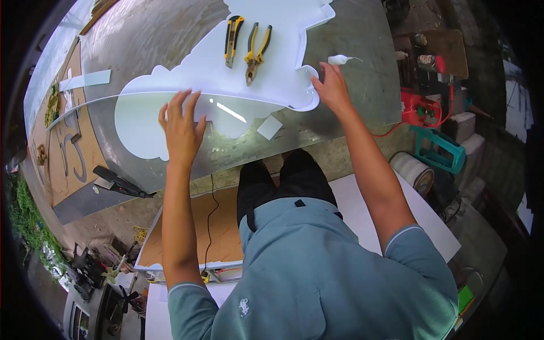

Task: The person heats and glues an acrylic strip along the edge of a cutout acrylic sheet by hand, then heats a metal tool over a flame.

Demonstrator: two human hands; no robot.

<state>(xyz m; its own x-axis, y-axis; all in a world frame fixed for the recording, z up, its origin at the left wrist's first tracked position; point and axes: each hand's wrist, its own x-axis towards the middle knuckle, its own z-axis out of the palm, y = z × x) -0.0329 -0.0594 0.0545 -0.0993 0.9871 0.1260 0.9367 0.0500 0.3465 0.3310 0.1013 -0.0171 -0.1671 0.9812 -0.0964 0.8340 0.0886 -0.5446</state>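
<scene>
The left hand point(182, 131), fingers spread, meets the white strip point(245, 98); the right hand point(333, 90) half-curls beside the white board point(280, 56), grip unclear. Pliers point(256, 56) lie there.

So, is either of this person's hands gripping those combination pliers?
No, the combination pliers lie on the white cut-out panel, apart from both the left hand and the right hand.

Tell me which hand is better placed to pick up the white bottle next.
Right, I'd judge: the right hand is close beside the white bottle, while the left hand is farther off, by the thin strip.
</scene>
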